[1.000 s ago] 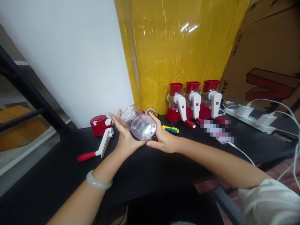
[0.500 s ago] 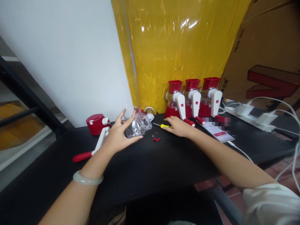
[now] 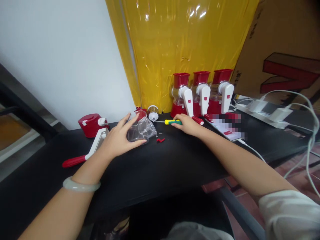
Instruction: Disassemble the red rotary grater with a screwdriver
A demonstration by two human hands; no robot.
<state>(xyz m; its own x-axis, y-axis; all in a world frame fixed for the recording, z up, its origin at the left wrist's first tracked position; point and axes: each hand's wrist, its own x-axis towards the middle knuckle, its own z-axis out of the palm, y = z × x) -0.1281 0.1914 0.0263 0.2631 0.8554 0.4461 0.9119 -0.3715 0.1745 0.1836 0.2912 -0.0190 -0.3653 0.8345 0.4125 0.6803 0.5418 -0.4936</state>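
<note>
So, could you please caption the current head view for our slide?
Left hand at a clear plastic container, right hand on a screwdriver.

A phone (image 3: 225, 128) lay right of the right fingers (image 3: 180, 118); a power strip (image 3: 265, 117), farther right; yellow film (image 3: 180, 36) rose behind those fingers; a white board (image 3: 62, 60), farther left.

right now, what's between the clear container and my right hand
In the head view, the screwdriver lies between the clear container and your right hand; a small red piece lies nearer you.

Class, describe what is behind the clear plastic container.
A red part shows behind the clear container, partly through its plastic. Whatever the left hand covers is hidden.
</note>
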